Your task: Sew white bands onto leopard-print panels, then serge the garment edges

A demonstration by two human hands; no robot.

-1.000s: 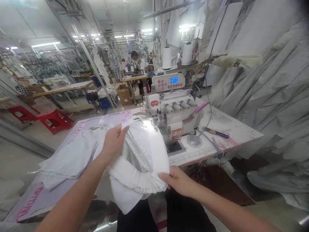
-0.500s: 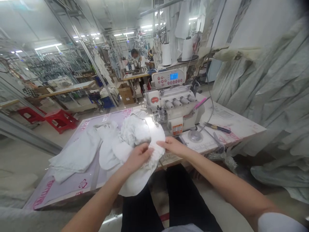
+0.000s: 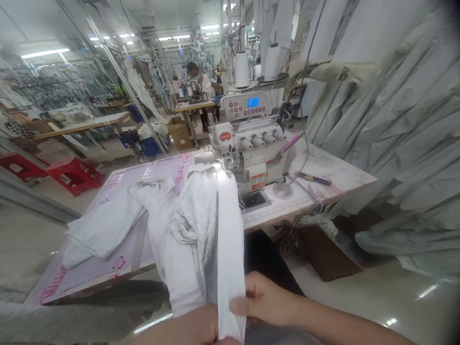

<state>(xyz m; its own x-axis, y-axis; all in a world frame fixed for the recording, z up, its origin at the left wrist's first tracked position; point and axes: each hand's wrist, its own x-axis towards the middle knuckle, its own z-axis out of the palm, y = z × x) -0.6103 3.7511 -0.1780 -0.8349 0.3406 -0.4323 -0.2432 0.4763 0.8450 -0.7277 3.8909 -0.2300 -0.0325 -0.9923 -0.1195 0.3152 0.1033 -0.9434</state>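
Observation:
A white garment runs from under the needle of the overlock sewing machine down over the table's front edge toward me. My right hand pinches the lower end of its smooth white band near the bottom of the view. My left hand grips the same band from the left, mostly cut off by the frame's edge. More white fabric lies spread on the table to the left.
Thread cones stand behind the machine. A brush-like tool lies on the table's right part. Grey cloth hangs in bulk at the right. Red stools stand on the floor at the left. A person sits at a far workstation.
Both hands came down and toward me from the table, drawing the white band out long and taut from the machine. The bunched fabric now hangs over the table's edge.

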